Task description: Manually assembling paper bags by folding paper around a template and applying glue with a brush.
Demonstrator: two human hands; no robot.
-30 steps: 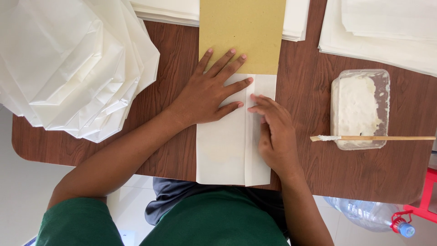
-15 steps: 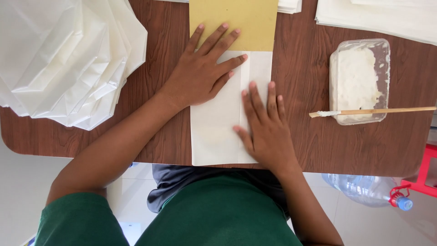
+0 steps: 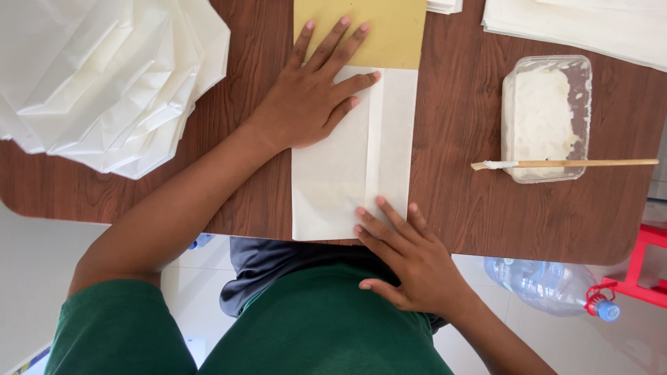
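Note:
A folded white paper sheet (image 3: 340, 173) lies on the brown wooden table (image 3: 458, 187), its far end over a yellow board (image 3: 389, 31). My left hand (image 3: 313, 97) lies flat with fingers spread on the sheet's far left part, fingertips reaching the yellow board. My right hand (image 3: 410, 260) rests at the near table edge, its fingertips pressing the sheet's near right corner beside the long fold seam. Neither hand grips anything.
A stack of folded white paper bags (image 3: 97, 76) sits at the left. A clear plastic tub of white paste (image 3: 549, 114) stands at the right with a wooden brush (image 3: 570, 164) across it. More white sheets (image 3: 577, 24) lie far right. A plastic water bottle (image 3: 549, 281) and red frame (image 3: 646, 267) are below.
My right hand has slid down the fold seam toward me, from the sheet's middle to its near edge. My left hand stays flat on the sheet.

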